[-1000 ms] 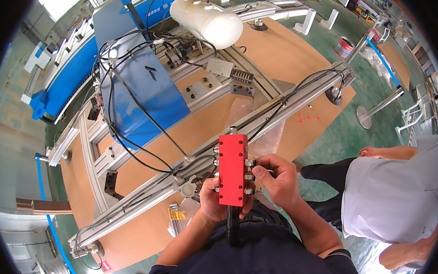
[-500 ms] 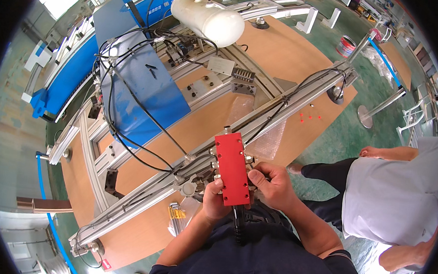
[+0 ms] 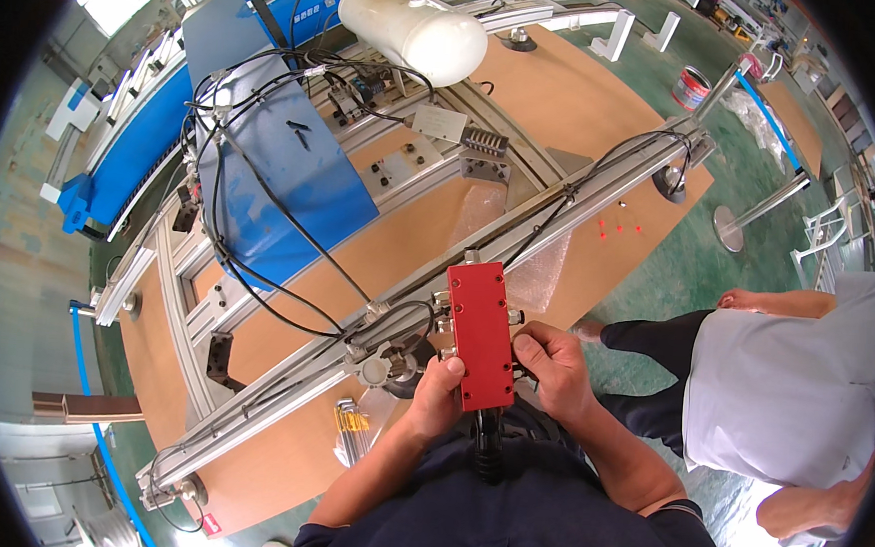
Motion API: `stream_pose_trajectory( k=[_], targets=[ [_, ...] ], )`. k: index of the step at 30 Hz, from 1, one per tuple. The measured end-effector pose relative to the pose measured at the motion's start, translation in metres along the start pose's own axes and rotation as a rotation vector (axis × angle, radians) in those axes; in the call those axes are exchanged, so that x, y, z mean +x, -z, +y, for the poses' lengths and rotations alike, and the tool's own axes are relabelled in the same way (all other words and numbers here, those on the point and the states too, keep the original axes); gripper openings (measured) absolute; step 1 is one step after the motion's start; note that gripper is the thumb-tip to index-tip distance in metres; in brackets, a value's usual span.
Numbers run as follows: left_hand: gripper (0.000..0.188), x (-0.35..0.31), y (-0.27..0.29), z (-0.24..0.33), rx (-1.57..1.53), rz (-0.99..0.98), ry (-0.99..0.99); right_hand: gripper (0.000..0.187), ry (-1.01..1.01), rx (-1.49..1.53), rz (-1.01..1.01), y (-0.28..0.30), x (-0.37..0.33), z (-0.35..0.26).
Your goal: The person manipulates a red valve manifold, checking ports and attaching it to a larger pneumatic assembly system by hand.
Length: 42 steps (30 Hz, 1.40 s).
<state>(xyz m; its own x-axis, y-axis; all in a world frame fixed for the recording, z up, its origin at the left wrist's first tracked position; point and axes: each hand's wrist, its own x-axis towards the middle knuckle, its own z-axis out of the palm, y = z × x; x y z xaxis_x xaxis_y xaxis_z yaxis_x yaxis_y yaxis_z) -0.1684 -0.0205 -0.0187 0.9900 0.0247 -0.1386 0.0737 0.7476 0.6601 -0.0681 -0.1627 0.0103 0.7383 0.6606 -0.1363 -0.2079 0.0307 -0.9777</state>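
A red rectangular metal block (image 3: 482,334) with dark screws and metal fittings along both long sides is held up before my body. My left hand (image 3: 437,399) grips its lower left edge, the thumb lying on the front face and the other fingers hidden underneath. On the opposite side my right hand (image 3: 555,369) is closed at the lower right edge, thumb and fingers pressed at a fitting there; what exactly they pinch is hidden. From the block's bottom end hangs a thick black hose (image 3: 487,447).
An aluminium frame (image 3: 521,223) with black cables lies on brown board (image 3: 305,316). It carries a blue panel (image 3: 292,194) and a white tank (image 3: 412,33). Yellow-handled tools (image 3: 352,424) lie near my left forearm. A person in a grey shirt (image 3: 782,380) stands at the right.
The red block and both hands have shifted slightly right. My left thumb remains on its front, and my right hand remains at its right edge.
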Motion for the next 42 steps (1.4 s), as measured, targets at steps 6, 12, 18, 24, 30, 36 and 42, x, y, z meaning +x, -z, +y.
stream_pose_trajectory(
  k=[6,12,18,24,30,36,42],
  targets=[
    [0.058,-0.001,-0.001,0.002,0.127,0.045,-0.015,0.028,-0.027,0.064,0.023,-0.008,-0.001,-0.006],
    [0.058,-0.004,0.001,-0.003,0.102,0.056,-0.011,0.025,-0.024,0.052,0.074,-0.014,-0.007,-0.006],
    [0.068,-0.004,0.007,-0.007,0.131,0.087,0.031,0.021,0.036,0.000,0.100,-0.018,-0.008,-0.004],
    [0.062,-0.006,0.001,-0.008,0.083,0.146,-0.018,0.023,0.070,-0.069,0.112,-0.021,-0.011,-0.004],
    [0.069,-0.010,0.009,-0.007,0.099,0.188,-0.021,0.024,-0.039,-0.025,0.016,-0.016,-0.013,-0.001],
    [0.068,-0.009,0.005,-0.005,0.090,0.207,-0.046,0.022,-0.061,0.007,-0.030,-0.006,-0.020,0.003],
    [0.069,-0.010,0.008,-0.008,0.080,0.256,-0.034,0.021,-0.020,-0.017,-0.015,-0.004,-0.023,0.004]
  ],
)
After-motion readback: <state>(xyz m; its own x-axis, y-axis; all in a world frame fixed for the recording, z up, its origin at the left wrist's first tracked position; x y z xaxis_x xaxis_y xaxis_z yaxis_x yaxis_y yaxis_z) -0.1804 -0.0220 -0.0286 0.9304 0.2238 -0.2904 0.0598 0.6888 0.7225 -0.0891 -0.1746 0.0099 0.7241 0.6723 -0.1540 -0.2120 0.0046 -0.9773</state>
